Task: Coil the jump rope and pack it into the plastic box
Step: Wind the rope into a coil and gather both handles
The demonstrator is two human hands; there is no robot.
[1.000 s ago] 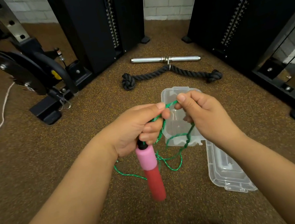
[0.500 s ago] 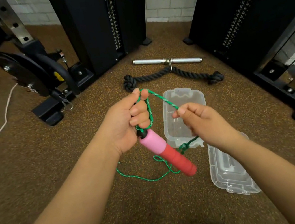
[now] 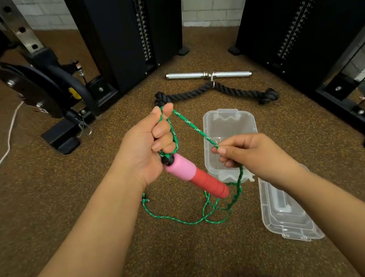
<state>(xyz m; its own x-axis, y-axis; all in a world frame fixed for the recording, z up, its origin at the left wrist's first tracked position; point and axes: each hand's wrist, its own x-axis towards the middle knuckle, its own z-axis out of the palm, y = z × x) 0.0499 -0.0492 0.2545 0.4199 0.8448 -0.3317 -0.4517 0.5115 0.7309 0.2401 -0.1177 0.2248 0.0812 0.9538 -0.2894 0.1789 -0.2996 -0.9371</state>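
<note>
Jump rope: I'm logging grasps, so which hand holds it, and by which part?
Both. The left hand grips gathered loops of the green cord just above the pink handle, which dangles free. The right hand pinches the cord further along.

Floor [image 3: 45, 204] bearing box [image 3: 228, 118], lid [image 3: 286, 217]

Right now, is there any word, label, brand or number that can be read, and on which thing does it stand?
None can be read.
Weight stacks: small white marks, too small to read.
Box, lid, handle: no text visible.
</note>
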